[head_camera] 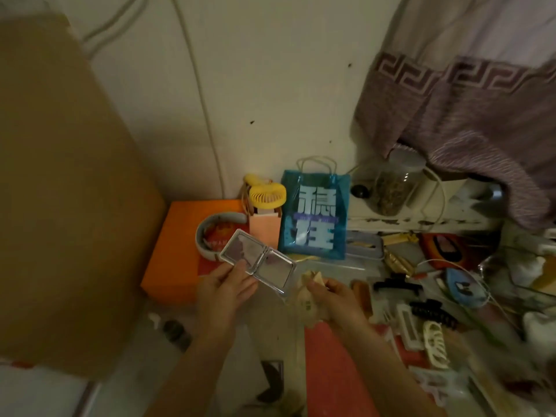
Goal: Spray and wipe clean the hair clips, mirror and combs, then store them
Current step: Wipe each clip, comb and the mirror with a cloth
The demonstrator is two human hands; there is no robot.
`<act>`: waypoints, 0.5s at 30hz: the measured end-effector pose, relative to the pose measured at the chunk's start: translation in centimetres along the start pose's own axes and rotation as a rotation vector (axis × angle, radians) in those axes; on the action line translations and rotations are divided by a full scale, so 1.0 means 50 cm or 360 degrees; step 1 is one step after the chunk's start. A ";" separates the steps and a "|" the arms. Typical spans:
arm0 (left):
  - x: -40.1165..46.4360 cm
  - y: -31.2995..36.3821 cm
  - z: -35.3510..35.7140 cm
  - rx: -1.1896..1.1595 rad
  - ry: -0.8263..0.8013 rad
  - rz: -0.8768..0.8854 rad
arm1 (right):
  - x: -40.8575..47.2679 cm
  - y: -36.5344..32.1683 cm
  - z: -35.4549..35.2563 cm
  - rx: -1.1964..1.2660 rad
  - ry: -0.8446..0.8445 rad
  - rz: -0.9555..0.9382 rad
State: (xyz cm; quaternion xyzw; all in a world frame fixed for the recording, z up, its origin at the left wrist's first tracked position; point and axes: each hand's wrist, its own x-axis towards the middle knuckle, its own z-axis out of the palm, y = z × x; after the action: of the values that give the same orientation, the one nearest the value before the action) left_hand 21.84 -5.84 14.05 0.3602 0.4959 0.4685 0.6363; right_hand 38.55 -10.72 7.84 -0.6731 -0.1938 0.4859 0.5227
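orange box (177, 248) at 9 o'clock, yellow fan (267, 196), blue bag (314, 215) with white characters, purple key-pattern curtain (469, 115) at 2 o'clock, black clip (397, 285), cream clip (436, 344)

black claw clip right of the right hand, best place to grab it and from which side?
Pinch the black claw clip across its long spine, coming straight down from above. It lies flat and apart on the table, long axis roughly left to right, with its raised pinch tabs up at the middle, so a grip there is clear. The right hand holds a cloth; the left hand holds the mirror.
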 end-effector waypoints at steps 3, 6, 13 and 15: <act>0.011 -0.037 -0.029 -0.0018 0.0121 -0.0034 | 0.024 0.074 0.033 -0.0175 -0.0036 0.0099; 0.025 -0.079 -0.057 0.0008 0.0186 -0.0095 | 0.043 0.145 0.056 -0.0210 -0.0049 0.0228; 0.044 -0.179 -0.099 0.0008 0.0316 -0.0261 | 0.070 0.274 0.064 -0.0411 0.0037 0.0430; 0.048 -0.210 -0.110 0.0049 0.0336 -0.0315 | 0.069 0.302 0.063 -0.0486 0.0096 0.0432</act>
State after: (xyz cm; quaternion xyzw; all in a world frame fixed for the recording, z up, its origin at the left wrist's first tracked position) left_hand 19.19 -6.75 2.29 0.2680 0.6002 0.4311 0.6181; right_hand 33.70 -12.15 -7.14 -0.7788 -0.1569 0.4964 0.3499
